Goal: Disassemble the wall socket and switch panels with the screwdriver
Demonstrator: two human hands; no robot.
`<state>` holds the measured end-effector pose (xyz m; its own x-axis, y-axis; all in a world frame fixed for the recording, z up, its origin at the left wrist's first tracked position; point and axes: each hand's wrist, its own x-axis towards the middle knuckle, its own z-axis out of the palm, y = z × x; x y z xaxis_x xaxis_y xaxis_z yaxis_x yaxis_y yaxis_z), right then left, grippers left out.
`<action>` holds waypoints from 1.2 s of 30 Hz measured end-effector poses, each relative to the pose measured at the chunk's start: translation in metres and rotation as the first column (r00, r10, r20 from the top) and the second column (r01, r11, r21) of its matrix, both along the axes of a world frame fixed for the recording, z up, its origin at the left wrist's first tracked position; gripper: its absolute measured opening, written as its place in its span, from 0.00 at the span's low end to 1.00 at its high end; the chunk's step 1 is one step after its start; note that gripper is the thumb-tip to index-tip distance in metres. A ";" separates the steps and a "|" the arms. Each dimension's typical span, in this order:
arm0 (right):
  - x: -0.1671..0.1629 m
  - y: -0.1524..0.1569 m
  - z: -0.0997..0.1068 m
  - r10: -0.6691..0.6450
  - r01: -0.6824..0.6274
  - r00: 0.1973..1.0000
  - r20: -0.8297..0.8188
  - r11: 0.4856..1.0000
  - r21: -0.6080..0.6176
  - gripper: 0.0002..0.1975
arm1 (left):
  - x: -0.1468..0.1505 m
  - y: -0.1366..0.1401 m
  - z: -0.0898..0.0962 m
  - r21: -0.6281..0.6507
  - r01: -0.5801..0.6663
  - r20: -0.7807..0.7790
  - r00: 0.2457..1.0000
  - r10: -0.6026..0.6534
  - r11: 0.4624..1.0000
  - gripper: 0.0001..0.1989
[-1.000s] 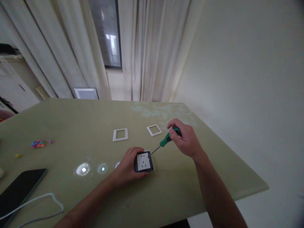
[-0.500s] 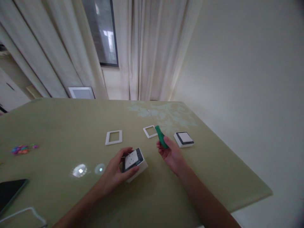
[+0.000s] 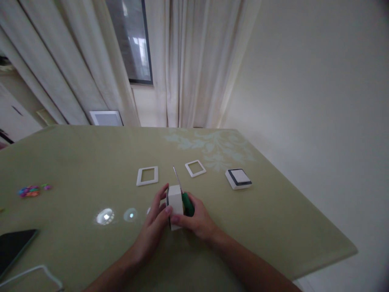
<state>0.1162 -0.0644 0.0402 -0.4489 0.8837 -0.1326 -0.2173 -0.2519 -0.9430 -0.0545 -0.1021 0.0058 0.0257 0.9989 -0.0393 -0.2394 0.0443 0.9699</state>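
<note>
My left hand is closed round a wall socket on a white back box, turned on its side so a white box wall shows and the socket's face is hidden. My right hand is closed on a screwdriver with a green handle. Its thin metal shaft points up and away behind the box. The right thumb also presses on the box. Beyond my hands lie two white square frames, a left frame and a right frame, both flat on the table.
A second white box with a dark-edged switch plate sits to the right. Small colourful pieces lie at far left, above a dark flat device and a white cable. The green table ends near a wall and curtains.
The socket has been tipped from face-up onto its side. My right hand has come left to the box, and the screwdriver's shaft now points away with its handle beside the box.
</note>
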 end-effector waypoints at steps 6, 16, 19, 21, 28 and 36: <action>-0.005 -0.001 -0.001 -0.091 0.092 0.996 -0.025 0.996 0.018 0.34 | -0.004 0.005 0.018 -0.028 -0.065 -0.022 0.998 0.064 0.998 0.37; -0.004 -0.001 -0.007 -0.171 0.171 0.985 0.002 0.984 -0.042 0.35 | -0.009 0.011 0.016 -0.055 -0.103 -0.037 0.994 0.101 0.993 0.36; -0.004 -0.002 -0.006 -0.181 0.180 0.983 -0.009 0.982 -0.060 0.35 | -0.011 0.012 0.014 -0.062 -0.060 -0.029 0.998 0.058 0.996 0.39; -0.004 -0.003 -0.006 -0.191 0.189 0.982 -0.012 0.979 -0.074 0.35 | -0.012 0.012 0.013 -0.060 -0.021 -0.014 1.000 0.021 0.998 0.40; -0.001 -0.002 -0.006 -0.178 0.176 0.984 -0.008 0.976 -0.128 0.36 | -0.013 0.013 0.015 -0.065 0.030 0.029 0.999 -0.029 0.997 0.41; -0.004 -0.006 -0.006 -0.191 0.188 0.981 -0.033 0.978 -0.096 0.36 | -0.011 0.009 0.022 -0.029 -0.035 -0.114 0.993 0.032 0.999 0.36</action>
<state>0.1123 -0.0707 0.0340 -0.2811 0.9382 -0.2019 -0.3077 -0.2874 -0.9070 -0.0650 -0.0932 0.0278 -0.0140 0.9974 -0.0710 -0.1301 0.0686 0.9891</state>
